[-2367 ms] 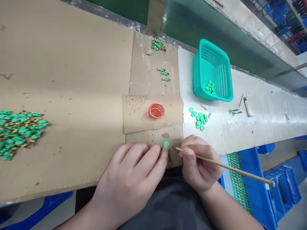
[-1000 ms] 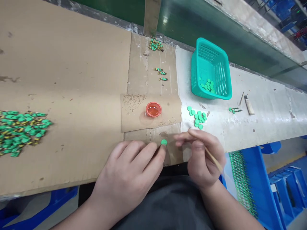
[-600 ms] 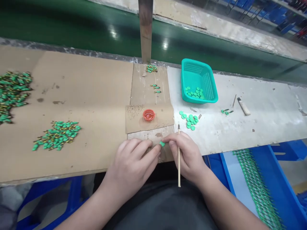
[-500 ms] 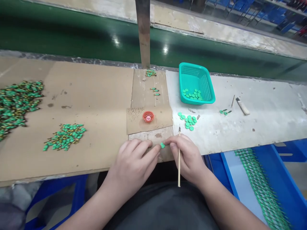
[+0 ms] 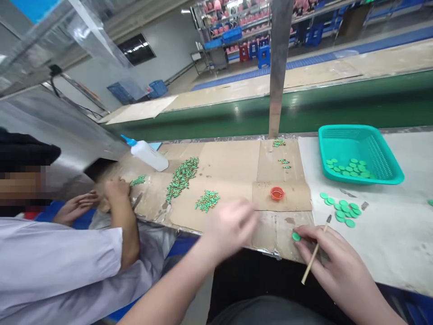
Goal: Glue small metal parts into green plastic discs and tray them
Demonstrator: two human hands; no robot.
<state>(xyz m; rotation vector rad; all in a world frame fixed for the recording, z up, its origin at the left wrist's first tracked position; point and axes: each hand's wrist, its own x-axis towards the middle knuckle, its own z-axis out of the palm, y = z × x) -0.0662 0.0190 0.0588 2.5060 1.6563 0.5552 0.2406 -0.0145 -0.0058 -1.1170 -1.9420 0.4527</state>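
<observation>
My right hand (image 5: 329, 253) pinches a small green disc (image 5: 296, 236) between thumb and index finger, near the table's front edge. The same hand keeps a thin paintbrush (image 5: 315, 256), its dark tip pointing up and away from me. Smeared by motion, my left hand (image 5: 233, 223) hovers over the cardboard, just right of a small pile of green-and-brown pieces (image 5: 207, 201); whether its fingers hold anything is unclear. A small red cup (image 5: 277, 193) with liquid stands beyond my hands. Several loose green discs (image 5: 344, 211) lie to the right of the brush tip.
A teal basket (image 5: 389, 169) with green discs stands back right. Farther left are a larger pile of pieces (image 5: 182, 177) and a white bottle with a blue cap (image 5: 149, 154). A co-worker (image 5: 67, 262) works at the left. A metal post (image 5: 278, 72) rises behind the table.
My left hand has left the green piece near my right hand and moved left towards the small pile. The view has swung left and up, bringing the co-worker into sight.
</observation>
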